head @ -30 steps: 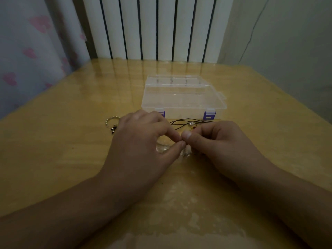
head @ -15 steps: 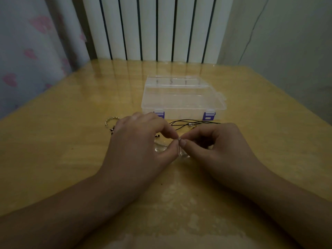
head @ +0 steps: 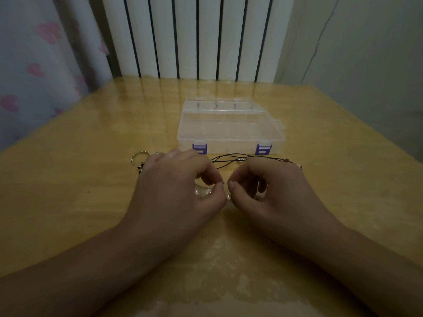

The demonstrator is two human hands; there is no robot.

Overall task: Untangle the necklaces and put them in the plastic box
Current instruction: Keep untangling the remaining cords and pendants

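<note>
Untangling step in hand: left hand (head: 174, 186) and right hand (head: 270, 188) are each pinching a fine, barely visible chain above the yellow wooden worktop (head: 68, 191), black cord necklace (head: 231, 157) is lying before the closed clear plastic box (head: 229, 131), which probably needs opening next.

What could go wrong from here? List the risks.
1. Left hand and right hand pinch something too fine to make out; pulling apart could tighten a knot or snap it.
2. The black cord necklace runs under the right hand and may drag along.
3. The plastic box looks closed with both purple latches down, so nothing can go in yet.
</note>
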